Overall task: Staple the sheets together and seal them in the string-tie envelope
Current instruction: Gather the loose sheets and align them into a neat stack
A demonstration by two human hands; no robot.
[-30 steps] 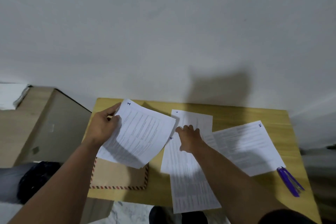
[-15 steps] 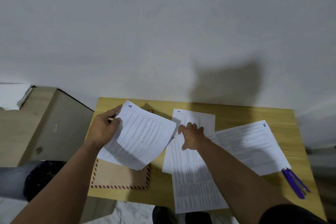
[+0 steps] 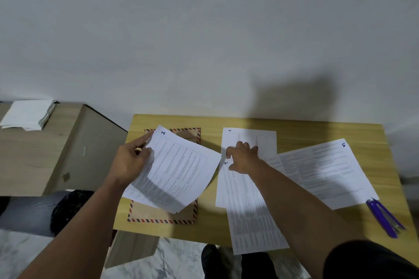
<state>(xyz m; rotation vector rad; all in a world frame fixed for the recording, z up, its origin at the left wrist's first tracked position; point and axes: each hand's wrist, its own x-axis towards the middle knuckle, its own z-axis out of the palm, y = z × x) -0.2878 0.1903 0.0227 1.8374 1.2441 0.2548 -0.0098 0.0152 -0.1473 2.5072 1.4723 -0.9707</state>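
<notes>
My left hand (image 3: 132,161) grips a few printed sheets (image 3: 179,172), the top one marked 1, lifted above the brown envelope (image 3: 158,213) with a red and blue striped border. My right hand (image 3: 243,156) rests with curled fingers on the loose sheets in the middle of the table, touching the sheet marked 4 (image 3: 247,210) and the sheet marked 6 (image 3: 263,140). Further right lies the sheet marked 5 (image 3: 326,170). A purple stapler (image 3: 385,217) lies at the table's right front edge.
The small yellow wooden table (image 3: 294,124) stands against a white wall. A lower wooden unit (image 3: 34,156) to the left carries a white stack of paper (image 3: 27,114). My knees and the marble floor show below the table's front edge.
The view has shifted slightly. My right hand slid a little further up onto the sheets marked 4 and 6. My left hand keeps its hold on the lifted sheets.
</notes>
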